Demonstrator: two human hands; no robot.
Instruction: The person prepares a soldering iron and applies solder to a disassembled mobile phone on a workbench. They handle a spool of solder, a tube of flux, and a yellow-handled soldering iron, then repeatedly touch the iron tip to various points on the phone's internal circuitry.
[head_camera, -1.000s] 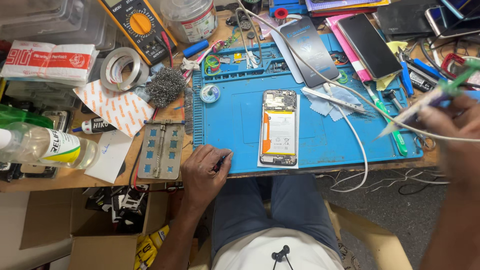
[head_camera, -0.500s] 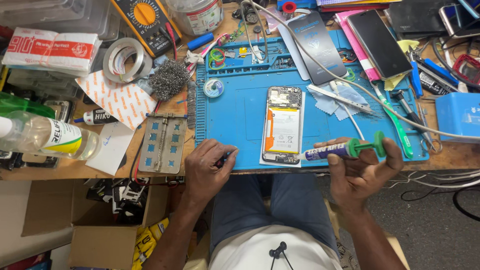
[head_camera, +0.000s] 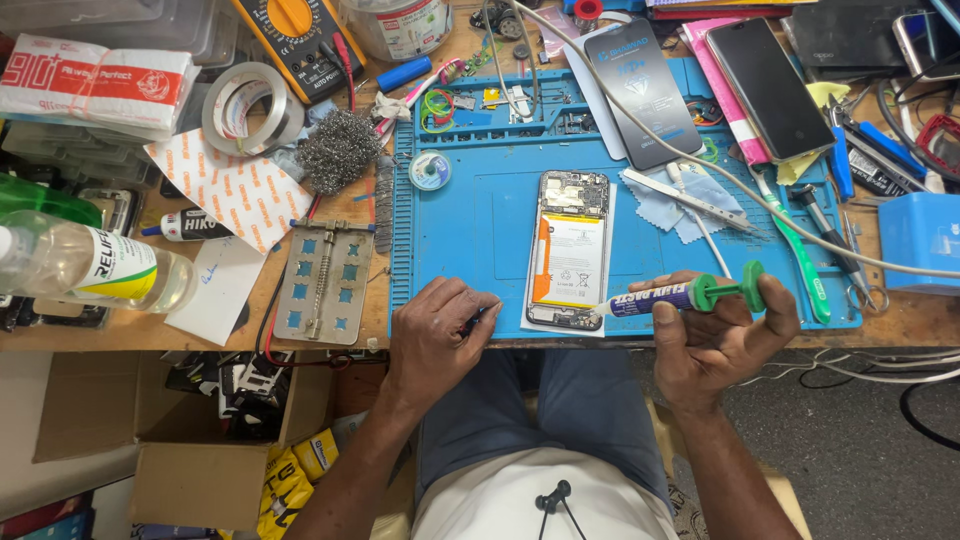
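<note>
Since the earlier frames, the right hand (head_camera: 712, 345) has come in from the right edge to the lower centre, gripping a purple syringe-shaped tube with a green plunger (head_camera: 690, 295), nozzle just beside the lower right corner of the opened smartphone with its yellow-and-white battery exposed (head_camera: 567, 248). That phone lies mid-frame on the blue silicone mat (head_camera: 480, 230) over the cluttered surface. Left hand (head_camera: 437, 335), curled shut, rests lower left of the phone. Steady, gentle plunger pressure would likely suit.

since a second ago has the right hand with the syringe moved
Yes. The right hand came in from the far right edge of the blue mat, and its syringe tip now sits by the opened phone.
</note>
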